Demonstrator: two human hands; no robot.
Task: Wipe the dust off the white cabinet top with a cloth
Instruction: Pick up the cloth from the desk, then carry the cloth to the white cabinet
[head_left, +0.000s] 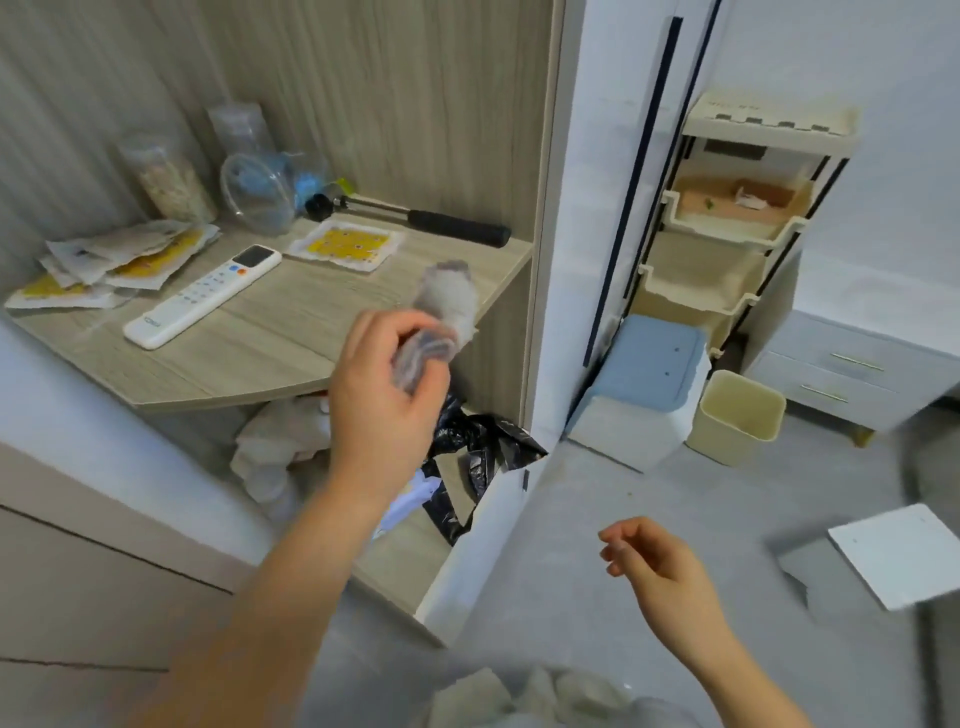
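Observation:
My left hand (387, 395) is raised in front of a wooden shelf (270, 332) and grips a bunched grey-white cloth (447, 301), which sticks up past my fingers over the shelf's right end. My right hand (654, 566) hangs lower right above the grey floor, fingers loosely curled and holding nothing. A white cabinet with drawers (852, 364) stands far right against the wall; only part of its top shows.
The shelf carries a white remote (202, 296), yellow packets (119, 260), a clear bowl (257, 192), jars and a black-handled tool (415, 218). Bags lie below. A blue-lidded bin (644, 374), a cream bin (737, 415), a tiered rack (727, 218) and a white board (904, 561) occupy the right.

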